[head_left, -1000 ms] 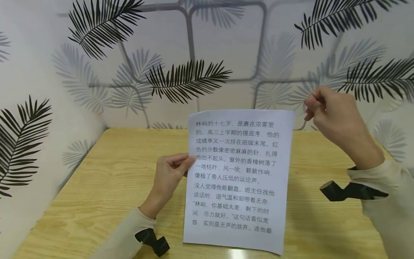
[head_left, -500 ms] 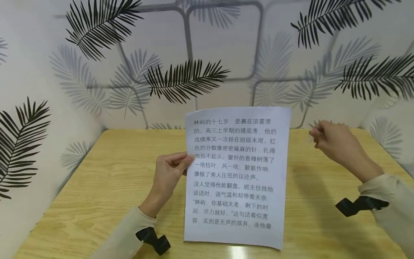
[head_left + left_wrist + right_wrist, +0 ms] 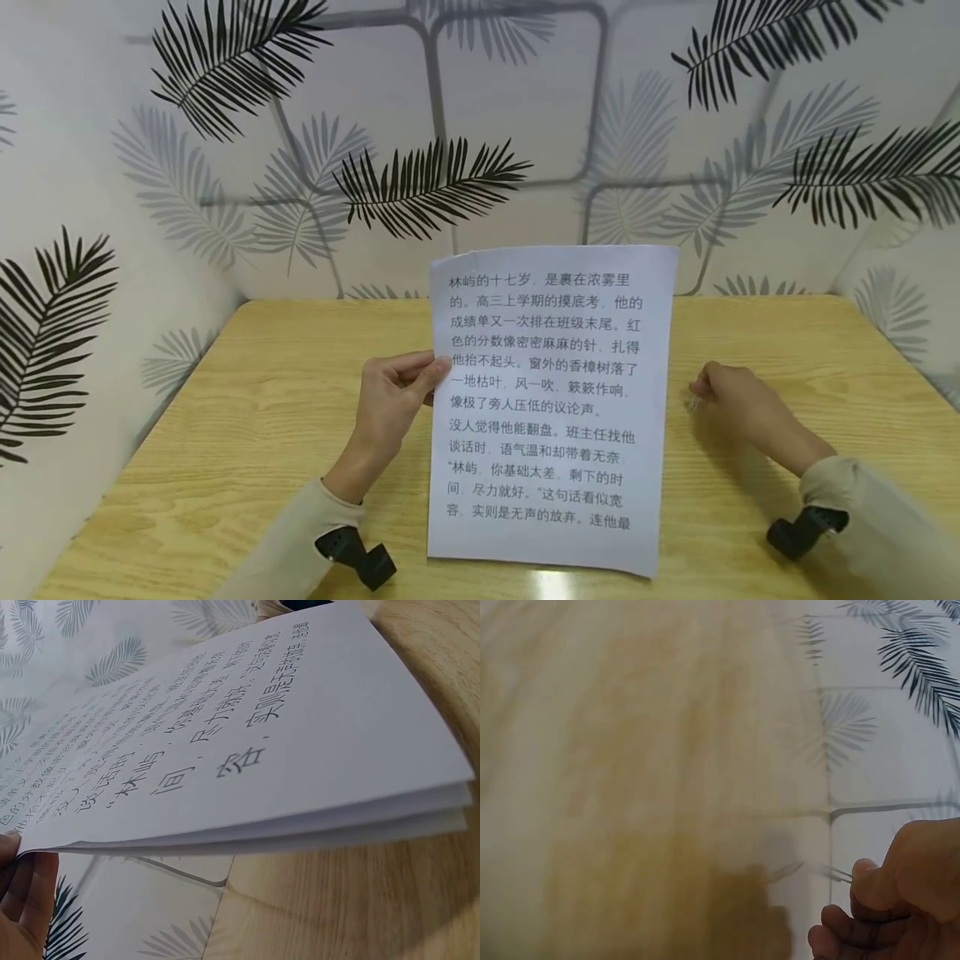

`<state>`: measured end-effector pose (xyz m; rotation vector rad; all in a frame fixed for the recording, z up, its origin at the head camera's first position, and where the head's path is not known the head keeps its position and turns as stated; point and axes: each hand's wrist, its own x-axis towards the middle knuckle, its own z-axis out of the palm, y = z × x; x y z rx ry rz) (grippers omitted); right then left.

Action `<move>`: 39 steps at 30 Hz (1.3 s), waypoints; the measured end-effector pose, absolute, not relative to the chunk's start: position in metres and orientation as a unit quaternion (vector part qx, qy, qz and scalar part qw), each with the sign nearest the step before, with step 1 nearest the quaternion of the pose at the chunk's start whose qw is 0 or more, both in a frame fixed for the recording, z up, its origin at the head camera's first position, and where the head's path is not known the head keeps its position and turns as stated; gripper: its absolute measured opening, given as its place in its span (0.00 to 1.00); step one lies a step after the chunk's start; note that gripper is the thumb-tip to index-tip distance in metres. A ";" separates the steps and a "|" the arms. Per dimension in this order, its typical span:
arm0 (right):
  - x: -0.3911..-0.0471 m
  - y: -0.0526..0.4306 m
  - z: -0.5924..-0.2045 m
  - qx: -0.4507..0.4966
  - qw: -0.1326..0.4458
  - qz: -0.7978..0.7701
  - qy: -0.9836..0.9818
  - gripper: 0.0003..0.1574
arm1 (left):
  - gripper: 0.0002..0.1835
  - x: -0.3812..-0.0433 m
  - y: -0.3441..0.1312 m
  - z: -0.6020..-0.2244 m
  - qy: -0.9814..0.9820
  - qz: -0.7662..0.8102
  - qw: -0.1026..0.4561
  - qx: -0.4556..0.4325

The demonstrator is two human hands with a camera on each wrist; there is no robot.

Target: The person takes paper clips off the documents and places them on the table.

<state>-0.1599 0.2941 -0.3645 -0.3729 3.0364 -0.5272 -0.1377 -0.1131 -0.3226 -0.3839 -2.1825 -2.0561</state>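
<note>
In the head view a thin stack of printed paper sheets (image 3: pixel 551 408) stands nearly upright, facing me, over the table. My left hand (image 3: pixel 390 408) pinches its left edge, thumb in front and fingers behind. From the left wrist view several layers show at the lower corner of the paper sheets (image 3: pixel 315 750). To the right of the stack, my right hand (image 3: pixel 742 412) is low over the table with its fingers curled. Between thumb and fingers it pinches a small, thin silver paper clip (image 3: pixel 838 874), whose wire end sticks out; the rest is hidden by the fingers.
A light wood table (image 3: pixel 247 442) extends under both hands, its back edge against a wall (image 3: pixel 525 100) with a leaf pattern. Black wrist cameras sit on both cuffs, the left camera (image 3: pixel 356 558) near the stack's lower left corner.
My right hand has come down from beside the stack's top right corner to low over the table, with the paper clip between its fingers. The left hand and the sheets have barely shifted.
</note>
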 end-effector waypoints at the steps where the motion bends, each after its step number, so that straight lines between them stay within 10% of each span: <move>1: -0.159 0.295 -0.367 -0.119 0.020 -0.170 0.978 0.07 | 0.10 -0.137 -0.113 -0.323 -0.721 -0.679 0.059 -0.127; 7: -0.157 0.297 -0.371 -0.128 -0.023 -0.151 0.980 0.12 | 0.11 -0.137 -0.113 -0.322 -0.721 -0.677 0.059 -0.134; 14: -0.166 0.282 -0.326 -0.216 -0.345 -0.143 0.902 0.19 | 0.10 -0.137 -0.113 -0.325 -0.723 -0.678 0.060 -0.123; 21: -0.175 0.230 -0.236 -0.269 -0.535 -0.068 0.798 0.29 | 0.10 -0.138 -0.111 -0.331 -0.720 -0.679 0.064 -0.125; 39: -0.181 0.106 -0.230 -0.391 -0.454 -0.035 0.800 0.12 | 0.10 -0.134 -0.101 -0.335 -0.728 -0.665 0.091 -0.140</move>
